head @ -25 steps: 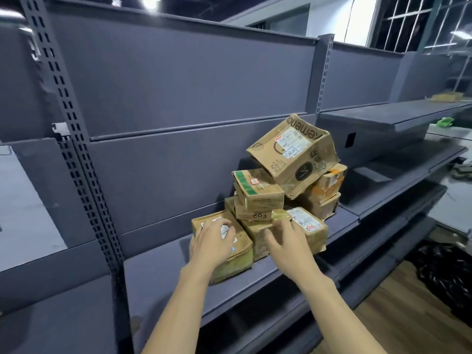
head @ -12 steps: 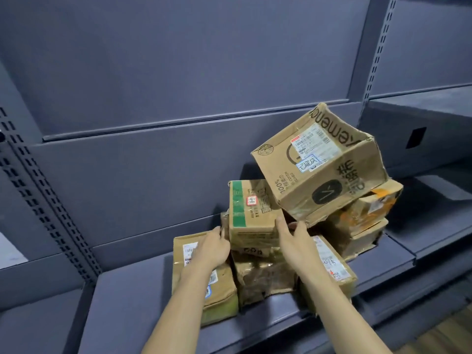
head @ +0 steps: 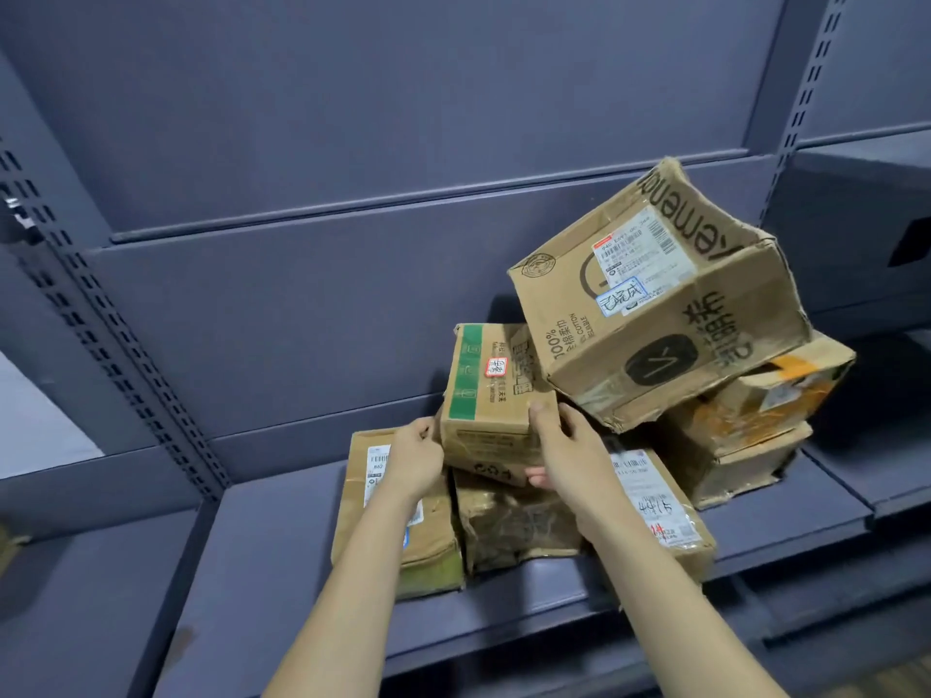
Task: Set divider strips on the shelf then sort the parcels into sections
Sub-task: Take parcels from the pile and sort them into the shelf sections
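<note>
The green-striped box [head: 496, 395], a small brown cardboard parcel with a green band along its left edge and a little red-and-white sticker on top, is gripped from both sides. It's perched on top of the pile, right of centre on the shelf [head: 282, 541], resting on a crumpled box [head: 514, 526] wrapped in wrinkly, glossy tape.

The left hand [head: 414, 458] is closed against the box's left side at about 9 o'clock, fingers curled round the corner. The right hand [head: 567, 453] is clamped on the right side at 3 o'clock, thumb laid over the top edge and fingertips tucked under the bottom.

At 7 o'clock from the box, a flat kraft parcel [head: 403, 551] with a white barcode label is lying on the shelf, partly hidden by the left forearm. At 4 o'clock, a labelled box [head: 665, 516] with red handwriting is partly covered by the right forearm.

Kinda in the way: a big battered carton [head: 655, 314], dented with torn corners and printed upside down, is tilted at 2 o'clock, its lower left corner just beside the gripped box. It's propped on an orange-taped box [head: 771, 400], which sits on another worn brown box [head: 745, 466].

Everything is backed by smooth dark grey-blue metal panels [head: 352, 143], with a perforated upright [head: 116, 335] at 9 o'clock.
</note>
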